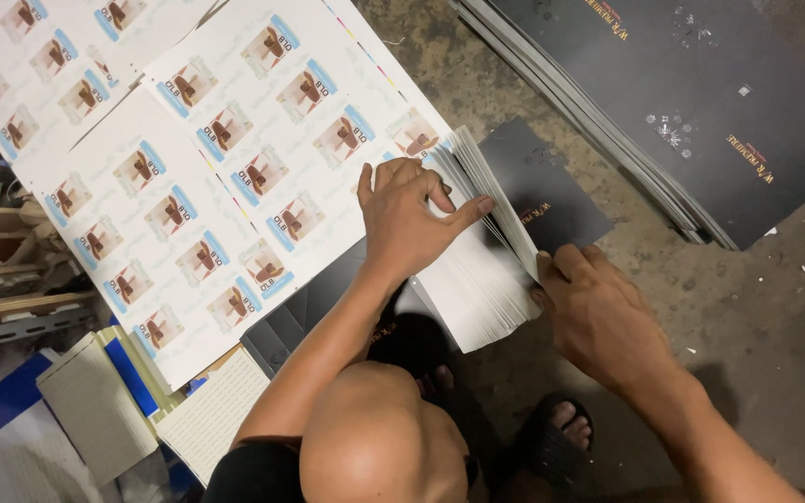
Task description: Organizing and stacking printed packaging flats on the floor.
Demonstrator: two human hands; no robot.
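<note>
Printed sheets: large white sheets carrying rows of small blue-and-brown labels are being kept spread over the left of the view, overlapping one another.
Ribbed boards: pale corrugated pieces and a blue edge are being seen at the lower left, under the sheets' corner.
Left hand: it is being laid on top of the card stack — fingers bent and loosely spread, the forefinger stretched out to the fanned edge, thumb pointing up toward the sheets.
Card stack: a thick pile of white-edged cards is being fanned open at mid-frame on the floor, between the two hands, its upper leaves being lifted off a dark card with gold lettering.
Right hand: the stack's lower right corner is being gripped, fingers pressed together and curled against the edge.
Dark sheets: a pile of black boards is being kept on the concrete floor at the upper right — well apart from the hands.
</note>
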